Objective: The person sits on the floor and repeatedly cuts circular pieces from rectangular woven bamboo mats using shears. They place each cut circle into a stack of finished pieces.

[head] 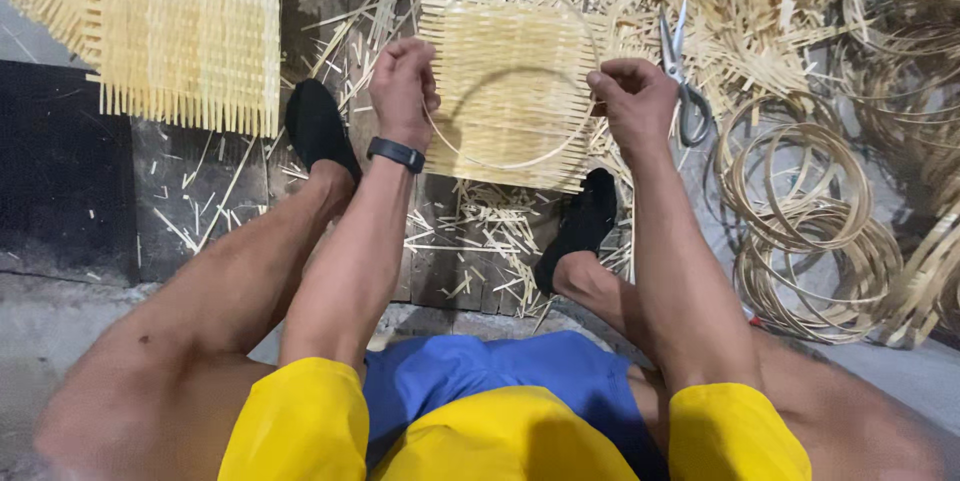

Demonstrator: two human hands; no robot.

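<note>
1. Head view: the left hand point(403, 91) is gripping the left edge of a square woven mat point(507, 91), fingers curled tight, with a black band point(395, 154) sitting on the wrist.
2. The right hand point(635, 101) is pinching the mat's right edge together with a thin hoop point(520, 163) that is lying against the mat's face.
3. The mat is hanging upright between the hands, above the floor point(180, 191), its frayed strip ends poking out along every edge.
4. Two black shoes point(318, 128) are resting just under the mat's lower corners, leaving little room below.
5. Scissors point(683, 81) are lying just beside the right hand, among loose strips.
6. A pile of coiled rings point(815, 241) is crowding the right side.
7. A larger mat point(180, 31) is filling the upper left, well apart from the hands.
</note>
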